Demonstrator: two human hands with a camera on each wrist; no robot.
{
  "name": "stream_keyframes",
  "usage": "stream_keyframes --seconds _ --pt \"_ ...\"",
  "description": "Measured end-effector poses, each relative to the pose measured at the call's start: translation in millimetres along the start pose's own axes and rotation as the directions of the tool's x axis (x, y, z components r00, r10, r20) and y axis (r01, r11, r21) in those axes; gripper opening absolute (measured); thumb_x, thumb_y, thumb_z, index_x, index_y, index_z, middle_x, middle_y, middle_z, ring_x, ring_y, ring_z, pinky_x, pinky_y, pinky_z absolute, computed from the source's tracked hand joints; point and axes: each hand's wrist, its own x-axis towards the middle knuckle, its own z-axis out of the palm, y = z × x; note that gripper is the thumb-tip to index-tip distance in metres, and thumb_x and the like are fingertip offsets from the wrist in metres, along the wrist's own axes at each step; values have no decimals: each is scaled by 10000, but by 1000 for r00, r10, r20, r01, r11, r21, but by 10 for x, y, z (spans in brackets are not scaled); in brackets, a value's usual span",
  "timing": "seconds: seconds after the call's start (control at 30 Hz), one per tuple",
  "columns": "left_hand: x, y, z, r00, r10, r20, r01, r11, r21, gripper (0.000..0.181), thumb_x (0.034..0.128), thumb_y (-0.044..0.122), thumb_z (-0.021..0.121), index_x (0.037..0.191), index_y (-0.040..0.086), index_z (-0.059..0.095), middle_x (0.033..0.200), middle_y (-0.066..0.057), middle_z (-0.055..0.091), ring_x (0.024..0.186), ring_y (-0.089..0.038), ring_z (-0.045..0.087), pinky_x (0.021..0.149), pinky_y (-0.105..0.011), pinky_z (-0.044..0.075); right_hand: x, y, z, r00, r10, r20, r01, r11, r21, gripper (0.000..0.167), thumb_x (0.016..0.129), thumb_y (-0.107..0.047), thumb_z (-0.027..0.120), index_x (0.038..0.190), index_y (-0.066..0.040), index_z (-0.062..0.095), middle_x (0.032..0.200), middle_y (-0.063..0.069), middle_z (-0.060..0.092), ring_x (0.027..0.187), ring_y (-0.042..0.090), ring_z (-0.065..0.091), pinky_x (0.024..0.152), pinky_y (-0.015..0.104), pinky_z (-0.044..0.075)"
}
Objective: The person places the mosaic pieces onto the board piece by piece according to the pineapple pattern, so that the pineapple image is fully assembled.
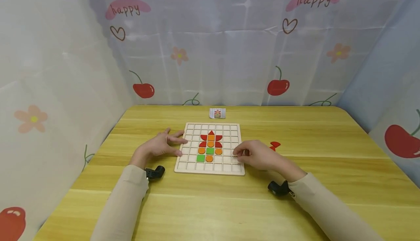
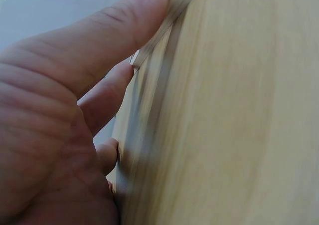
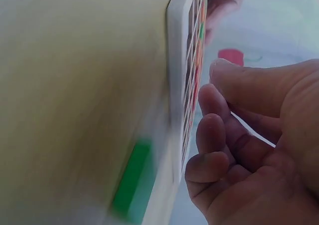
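Observation:
A square wooden grid board (image 1: 193, 167) lies on the table with flat coloured pieces in its middle. The pieces include a red triangle (image 1: 211, 132), red petal-like shapes (image 1: 218, 138), several orange discs (image 1: 218, 151), an orange square (image 1: 211, 138) and green squares (image 1: 200, 158). My left hand (image 1: 159, 144) spreads its fingers over the board's left edge; in the left wrist view the thumb (image 2: 114, 30) touches that edge. My right hand (image 1: 259, 155) hovers at the board's right side, fingers bent and thumb close to the index fingertip. Whether a thin piece sits between them is hidden.
Loose red pieces (image 1: 275, 144) lie on the table right of the board, partly behind my right hand. A blurred green piece (image 3: 132, 180) shows near the board in the right wrist view. A small printed pattern card (image 1: 217, 113) lies beyond the board. Patterned curtains (image 1: 210, 69) surround the table.

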Motion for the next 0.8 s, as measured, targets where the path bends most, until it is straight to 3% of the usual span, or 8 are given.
stream_keyframes --seconds 0.3,0.47,0.67,0.8 --pt "-1 3 -3 1000 3 4 -3 1000 10 542 823 398 856 1340 341 703 1688 141 292 1601 -358 -170 1209 -736 -94 -270 325 -152 997 -60 -41 60 998 11 198 919 -151 787 1111 -114 755 974 -59 712 822 93 587 713 234 518" --pt "0 0 -4 1000 5 4 -5 1000 7 533 824 393 857 1332 339 708 1688 131 297 1600 -360 -170 1209 -735 -94 -409 436 -233 998 -41 -52 42 999 13 244 908 -171 802 1136 -108 743 1015 -24 717 832 107 572 717 229 515" --pt "0 -2 -3 1000 8 4 -8 1000 5 528 827 387 857 1331 337 709 1687 129 301 1601 -362 -166 1215 -728 -90 -569 557 -319 999 2 -49 -2 1000 2 318 889 -231 825 1174 -130 729 1115 -24 733 953 148 608 828 249 524" --pt "-5 3 -4 1000 12 4 -13 1000 8 533 826 388 857 1335 337 707 1687 126 300 1602 -363 -162 1219 -724 -83 -665 639 -374 999 22 -45 -22 1000 7 336 871 -228 839 1174 -131 728 1128 -19 742 938 145 602 806 228 505"
